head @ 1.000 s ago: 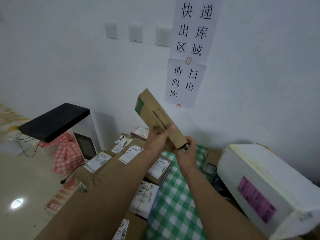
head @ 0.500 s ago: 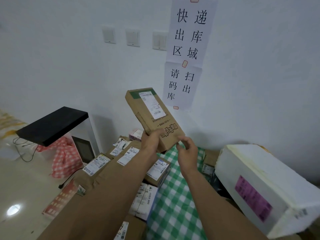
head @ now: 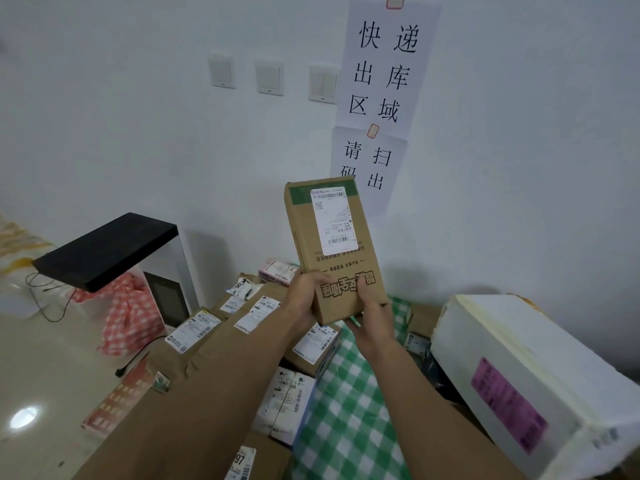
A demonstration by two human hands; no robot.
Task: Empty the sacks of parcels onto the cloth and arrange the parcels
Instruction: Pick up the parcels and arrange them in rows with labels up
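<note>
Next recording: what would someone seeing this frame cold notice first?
The brown cardboard parcel is held upright mid-frame, shipping label facing the camera, gripped at its lower end by the left hand and right hand. Behind it, paper signs with large black characters hang on the white wall. At lower right, a big white box with a purple label sits beside the green checked cloth.

Parcel depot, labelled pkgs (head: pixel 332 237), wall sign (head: pixel 384 71)

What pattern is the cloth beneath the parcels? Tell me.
The cloth has green-and-white checks; head view.
</note>
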